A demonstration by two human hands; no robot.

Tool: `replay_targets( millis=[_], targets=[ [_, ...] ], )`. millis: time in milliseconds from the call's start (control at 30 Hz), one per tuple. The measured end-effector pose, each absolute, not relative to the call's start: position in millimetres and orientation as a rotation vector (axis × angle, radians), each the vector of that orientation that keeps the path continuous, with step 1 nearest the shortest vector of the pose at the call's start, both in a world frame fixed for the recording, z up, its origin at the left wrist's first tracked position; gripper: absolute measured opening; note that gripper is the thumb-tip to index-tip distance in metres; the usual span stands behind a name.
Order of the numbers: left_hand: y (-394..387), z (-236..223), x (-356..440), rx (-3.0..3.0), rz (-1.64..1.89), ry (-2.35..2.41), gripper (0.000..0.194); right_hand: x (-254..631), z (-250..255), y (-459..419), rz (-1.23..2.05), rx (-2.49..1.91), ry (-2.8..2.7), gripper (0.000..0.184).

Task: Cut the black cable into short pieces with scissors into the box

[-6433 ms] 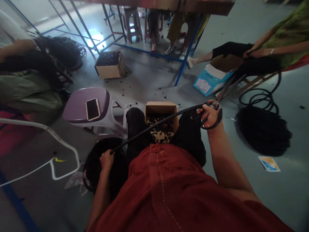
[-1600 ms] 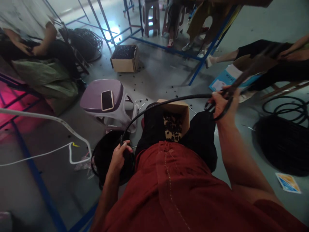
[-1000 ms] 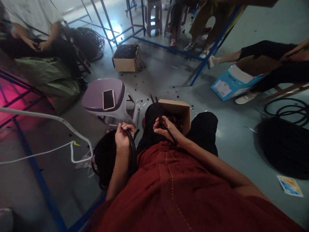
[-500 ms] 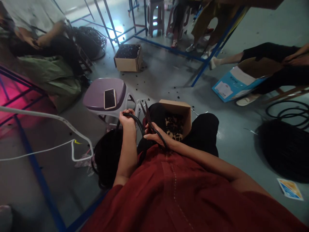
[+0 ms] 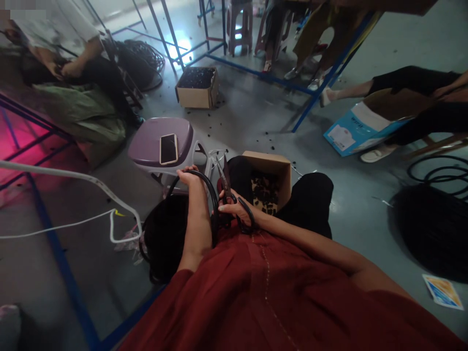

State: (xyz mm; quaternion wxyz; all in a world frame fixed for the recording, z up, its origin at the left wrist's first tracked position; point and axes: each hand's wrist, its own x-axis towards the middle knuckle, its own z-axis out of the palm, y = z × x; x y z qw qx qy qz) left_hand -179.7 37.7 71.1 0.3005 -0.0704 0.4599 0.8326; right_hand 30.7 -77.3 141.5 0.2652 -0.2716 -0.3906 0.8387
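Note:
My left hand (image 5: 189,175) is closed around a black ribbed tube (image 5: 207,183), which arches over toward my lap. In my right hand (image 5: 234,207) is a pair of scissors (image 5: 224,178) with black handles, blades pointing up and slightly parted. The tube passes close beside my right hand; whether its fingers touch it I cannot tell. Between my knees stands a cardboard box (image 5: 284,183) with many short black pieces in it. A dark coil (image 5: 166,239) lies low beside my left forearm.
A purple-topped stool (image 5: 157,131) carries a phone (image 5: 168,149). Another cardboard box (image 5: 195,97) of black pieces sits ahead. A blue table frame (image 5: 307,109) and white cable (image 5: 91,178) cross the area. A blue carton (image 5: 347,134) and black coil (image 5: 431,229) are right. Other people sit nearby.
The scissors have turned in my right hand, and their blades and handle loops now show more clearly. My left hand has shifted slightly left along with the tube.

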Motion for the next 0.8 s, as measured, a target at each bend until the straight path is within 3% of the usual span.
replay_targets(
  millis=[300, 567, 800],
  targets=[
    [41.8, 64.2, -191.8, -0.166, 2.232, 1.328, 0.024, 35.4, 125.5, -72.1, 2.308, -0.857, -0.883, 0.053],
    [21.2, 75.4, -237.6, -0.236, 2.295, 1.367, 0.021, 75.4, 163.5, -56.6, 2.296, -0.590, -0.971, 0.049],
    [-5.6, 65.9, -276.3, -0.040, 2.159, 1.388, 0.021, 144.6, 174.8, -33.4, 2.164, -0.706, -1.090, 0.051]
  ],
)
